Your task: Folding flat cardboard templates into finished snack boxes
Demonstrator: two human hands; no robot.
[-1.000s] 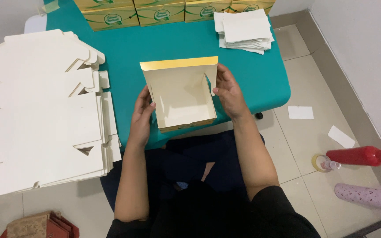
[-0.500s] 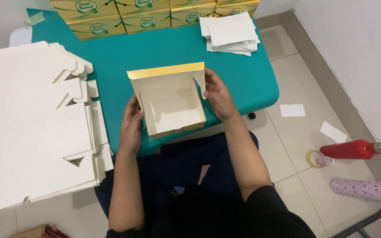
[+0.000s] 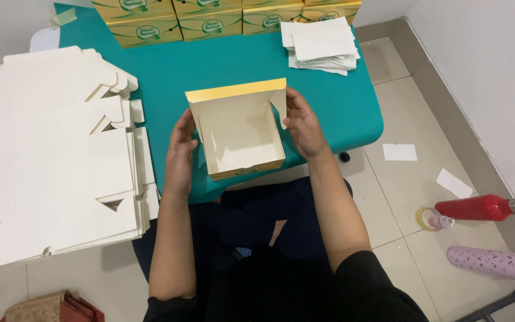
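Observation:
A cream cardboard box (image 3: pixel 241 136) with a gold outside stands open on the teal table (image 3: pixel 210 65), its lid flap raised at the far side. My left hand (image 3: pixel 180 150) presses flat against the box's left wall. My right hand (image 3: pixel 301 124) grips the right wall and its side flap between thumb and fingers. The inside of the box shows nothing in it.
Stacks of flat white box blanks (image 3: pixel 49 155) cover the left. Folded yellow-green boxes (image 3: pixel 210 18) line the table's far edge, with a pile of white papers (image 3: pixel 322 45) beside them. On the floor at right lie a red bottle (image 3: pixel 481 207), a pink bottle (image 3: pixel 496 263) and paper scraps.
The box walls have been pushed more upright and the box has been kept at the table's near edge. Both hands stay on its sides; the view has shifted slightly.

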